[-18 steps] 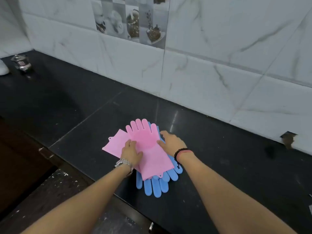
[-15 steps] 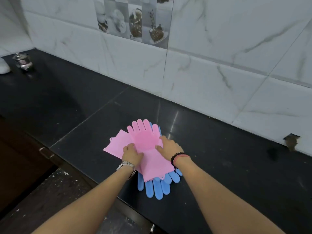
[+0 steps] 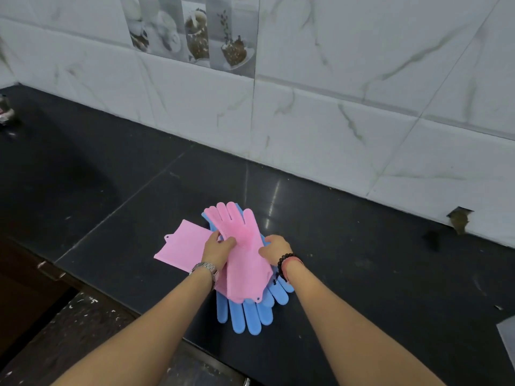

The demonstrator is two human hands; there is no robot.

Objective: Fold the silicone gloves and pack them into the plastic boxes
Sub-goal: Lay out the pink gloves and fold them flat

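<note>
A pink silicone glove (image 3: 245, 254) lies on top of the pile on the black counter (image 3: 362, 246), its fingers pointing toward the wall. My left hand (image 3: 218, 247) pinches its left edge near the palm. My right hand (image 3: 274, 249) grips its right edge. A second pink glove (image 3: 184, 247) lies flat under it, its cuff sticking out to the left. Blue gloves (image 3: 250, 310) lie at the bottom, fingers pointing toward me. No plastic box is in view.
A tiled wall (image 3: 334, 121) runs along the back of the counter. A small metal object (image 3: 5, 111) sits at the far left edge. A pale sheet corner (image 3: 507, 332) shows at the right edge. The counter's front edge drops off at lower left.
Both hands went from resting on the top pink glove to gripping its side edges. The glove has turned slightly and lifted at the sides.
</note>
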